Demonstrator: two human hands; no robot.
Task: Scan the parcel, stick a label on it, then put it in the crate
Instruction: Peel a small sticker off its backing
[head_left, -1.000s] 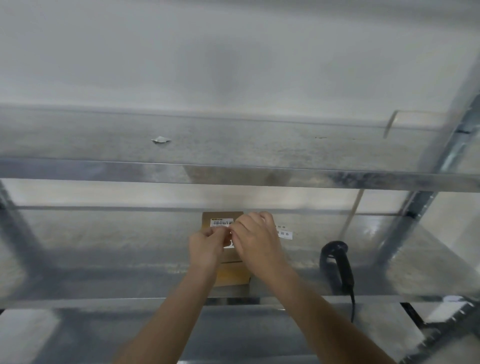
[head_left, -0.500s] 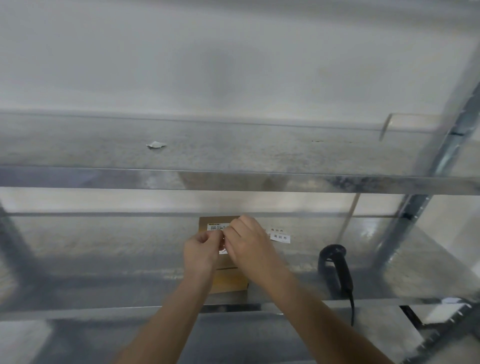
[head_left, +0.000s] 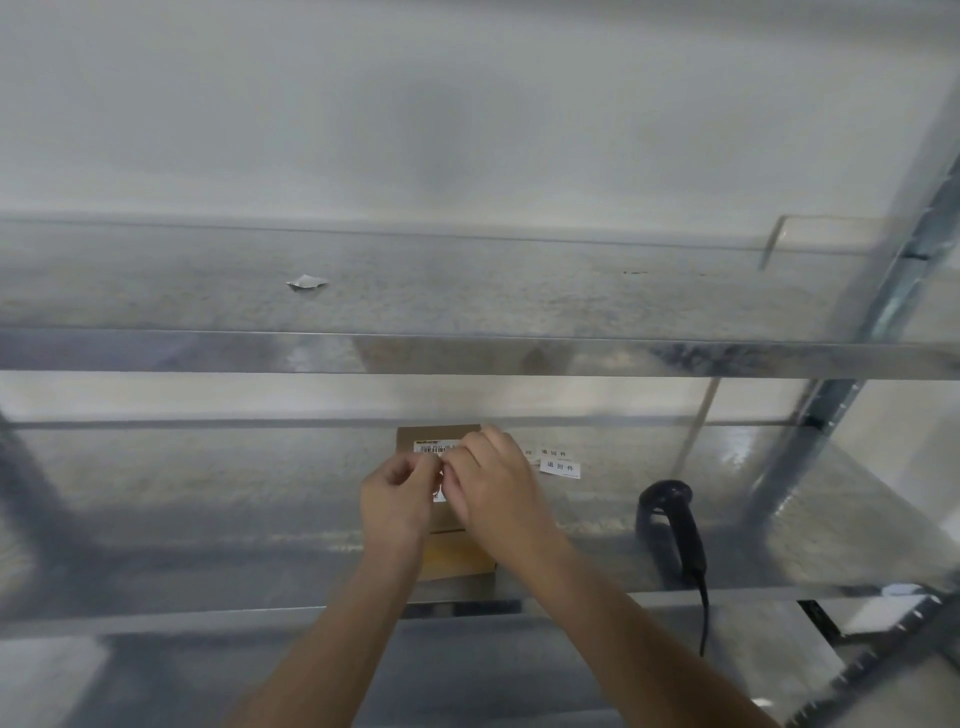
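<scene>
A small brown cardboard parcel (head_left: 434, 435) lies on the middle metal shelf with a white barcode label near its far edge. My left hand (head_left: 397, 498) and my right hand (head_left: 496, 491) meet above the parcel's top, fingertips pinched together on a small white label (head_left: 439, 491) that is mostly hidden between them. Both hands cover the middle of the parcel. A strip of white labels (head_left: 558, 466) with printed characters lies on the shelf just right of my right hand. No crate is in sight.
A black handheld scanner (head_left: 670, 525) stands on the shelf to the right, its cable hanging over the front edge. A scrap of white paper (head_left: 307, 282) lies on the upper shelf (head_left: 467, 353). A metal upright (head_left: 831, 415) rises at right.
The view has shifted slightly. My hands stay together over the parcel, the fingers working the small label a little closer to me.
</scene>
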